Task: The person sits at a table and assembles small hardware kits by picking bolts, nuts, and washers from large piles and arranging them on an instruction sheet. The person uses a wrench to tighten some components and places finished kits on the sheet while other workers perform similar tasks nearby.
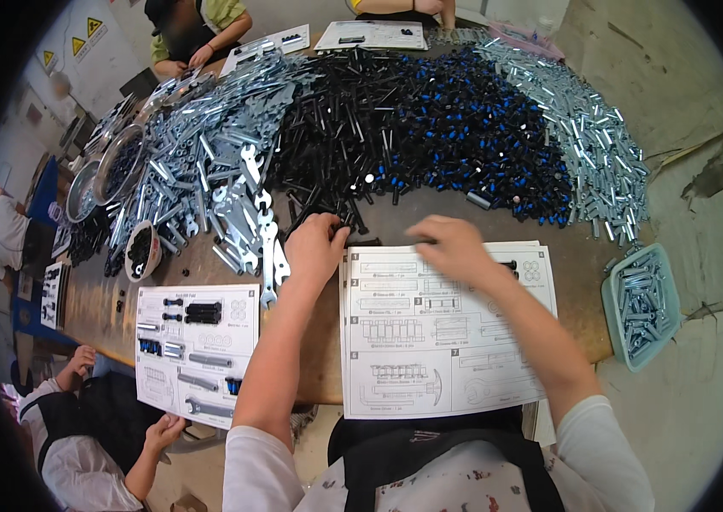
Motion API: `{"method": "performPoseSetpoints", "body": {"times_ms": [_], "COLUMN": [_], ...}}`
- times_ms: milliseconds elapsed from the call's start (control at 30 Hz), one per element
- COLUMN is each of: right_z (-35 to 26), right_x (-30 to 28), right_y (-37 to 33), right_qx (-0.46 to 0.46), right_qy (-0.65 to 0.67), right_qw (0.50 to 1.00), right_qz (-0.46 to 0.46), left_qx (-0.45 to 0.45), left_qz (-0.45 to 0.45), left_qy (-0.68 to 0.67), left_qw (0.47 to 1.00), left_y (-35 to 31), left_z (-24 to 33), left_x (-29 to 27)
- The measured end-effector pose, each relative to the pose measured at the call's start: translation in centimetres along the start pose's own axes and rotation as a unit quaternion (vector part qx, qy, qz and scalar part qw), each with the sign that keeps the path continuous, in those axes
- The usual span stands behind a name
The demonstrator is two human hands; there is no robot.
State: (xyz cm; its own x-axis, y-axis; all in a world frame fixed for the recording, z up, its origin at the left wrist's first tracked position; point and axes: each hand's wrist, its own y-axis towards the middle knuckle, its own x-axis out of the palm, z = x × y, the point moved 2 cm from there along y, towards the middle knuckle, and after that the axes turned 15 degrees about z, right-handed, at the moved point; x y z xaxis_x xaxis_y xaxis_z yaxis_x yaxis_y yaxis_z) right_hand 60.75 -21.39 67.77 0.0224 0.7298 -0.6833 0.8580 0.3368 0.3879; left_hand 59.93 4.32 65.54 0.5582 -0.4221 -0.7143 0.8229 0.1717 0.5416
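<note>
Black bolts (349, 128) lie heaped across the table (585, 277) from me, and my left hand (316, 247) is at their near edge, fingers bent down among the closest ones. My right hand (455, 247) hangs over the top of the printed sheet (434, 354), its fingers curled inward. That hand is blurred and the left fingertips are partly hidden, so I cannot tell whether either has closed on a piece.

The likeliest slip, I think, is a wrong pick: the black heap runs straight into the blue-marked bolts (481, 119) with no divider, so a stray could come up among my fingers. Tangling is another risk, since the long shanks lie crossed, and drawing one out could drag its neighbours toward me. On my left, the spanners (268, 256) lie near my wrist; a careless sweep of the forearm could knock one askew.

Small dark pieces (511, 266) sit near the sheet's upper right, just beside my right forearm. Nothing visible fences them in, so a brushing wrist could roll them off their pictures. The loose metal sleeve (478, 200) beyond that hand could roll too if bumped.
</note>
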Motion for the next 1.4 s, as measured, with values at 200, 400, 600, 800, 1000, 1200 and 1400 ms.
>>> {"method": "performPoseSetpoints", "body": {"times_ms": [200,400,600,800,1000,1200,1400], "right_z": [2.4,8.8,13.0,12.3,12.7,11.7,9.6], "right_x": [3.8,-4.7,-7.3,-7.0,-6.8,-5.3,-2.7], "right_y": [3.3,8.7,13.4,12.5,11.5,8.3,4.1], "right_qx": [0.0,-0.073,-0.01,-0.096,-0.108,-0.081,-0.115], "right_qy": [-0.123,-0.309,-0.353,-0.305,-0.307,-0.257,-0.2], "right_qw": [0.987,0.893,0.916,0.903,0.883,0.92,0.94], "right_qz": [0.103,0.321,0.188,0.287,0.338,0.283,0.25], "left_qx": [0.018,0.174,0.219,0.25,0.278,0.266,0.339], "left_qz": [-0.018,0.007,0.072,-0.002,0.035,0.011,0.044], "left_qy": [-0.017,-0.122,-0.125,0.059,-0.083,-0.166,-0.084], "left_qw": [1.0,0.977,0.965,0.966,0.956,0.949,0.936], "left_y": [1.4,4.1,11.8,15.2,14.7,10.8,5.3], "left_z": [2.5,6.7,13.1,17.4,16.8,17.1,13.6], "left_x": [1.3,5.6,11.0,15.0,16.7,14.4,13.8]}}
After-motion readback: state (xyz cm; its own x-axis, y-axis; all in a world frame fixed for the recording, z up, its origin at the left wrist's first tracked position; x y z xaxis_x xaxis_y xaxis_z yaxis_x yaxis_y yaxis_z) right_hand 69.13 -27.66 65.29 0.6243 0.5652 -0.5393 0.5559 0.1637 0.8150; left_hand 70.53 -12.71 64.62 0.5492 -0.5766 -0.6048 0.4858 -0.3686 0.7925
